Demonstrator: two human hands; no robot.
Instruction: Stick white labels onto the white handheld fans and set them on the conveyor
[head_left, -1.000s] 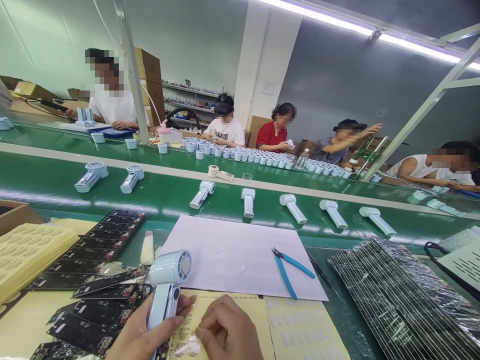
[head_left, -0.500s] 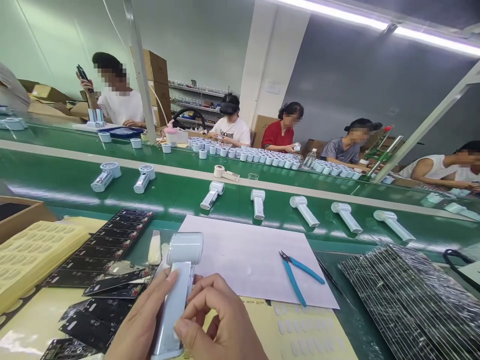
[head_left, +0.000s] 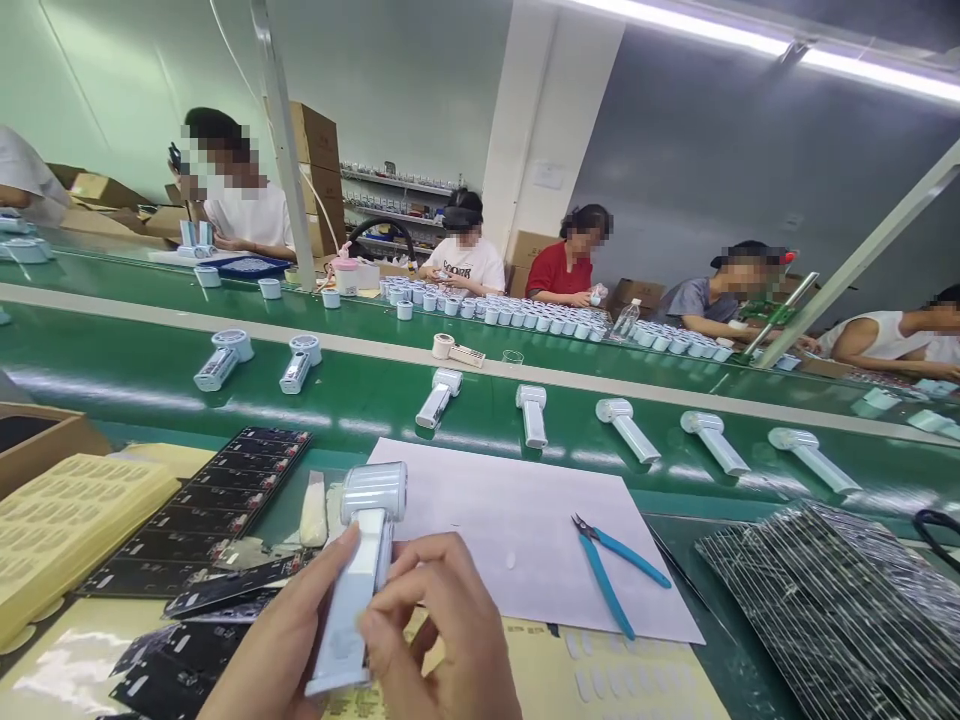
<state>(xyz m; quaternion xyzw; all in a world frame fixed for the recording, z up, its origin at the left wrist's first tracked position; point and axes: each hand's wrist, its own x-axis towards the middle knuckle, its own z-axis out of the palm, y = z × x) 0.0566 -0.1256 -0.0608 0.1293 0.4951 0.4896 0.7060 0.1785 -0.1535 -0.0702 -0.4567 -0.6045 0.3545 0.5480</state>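
**A handheld fan held up over the bench, both hands on its handle**

The person at this bench has a pale blue handheld fan lifted off the worktop and tilted head-away, handle toward the body. The left hand is wrapped round the handle from the left side, thumb lying along its edge, which keeps the flat face of the handle turned upward. The right hand is curled in from the other side with its fingertips pressed on that face, low down the handle; whether anything small is pinched under them I cannot tell.

Take the white paper sheet as the marker. The fan hovers over its near left corner. Blue-handled cutters lie on its right edge, jaws pointing up the sheet, within easy reach of the right hand. Left of the sheet sit black circuit board panels, some fanned out loose nearer the person, and beyond those a yellow tray. In front of the sheet, nearest the person, is a yellowish backing sheet with small pale pads in rows. To the right of the sheet, a stack in shiny wrapping.

Behind the sheet runs the green conveyor belt, with a line of finished-looking fans laid on their sides, spaced apart. Across the belt, other workers sit at their own stations.
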